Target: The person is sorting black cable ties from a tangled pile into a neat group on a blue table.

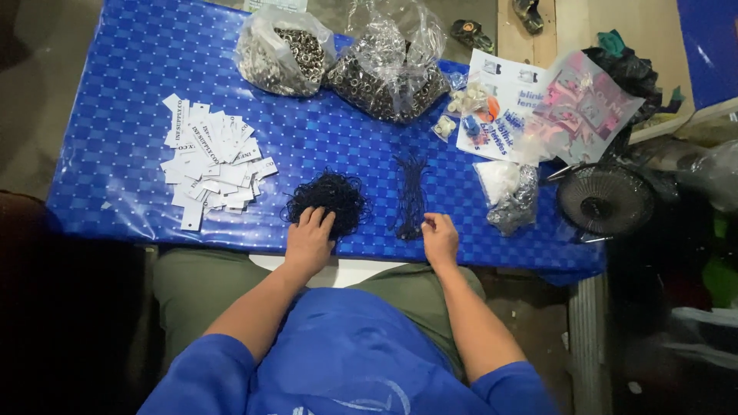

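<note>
left hand (309, 238): grip spread flat, fingertips on tangled black cord pile (327, 201), which lies at its 12 o'clock | right hand (440, 235): grip pinched shut on straight black cord bundle (411, 196), long axis 12–6, at its 11 o'clock | blue table (123, 154)

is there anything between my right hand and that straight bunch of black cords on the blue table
Nothing visible. The right hand rests beside the near end of the straight bunch of black cords, with only bare blue table around it. The left hand lies on the tangled pile of black cords, off to the side.
</note>
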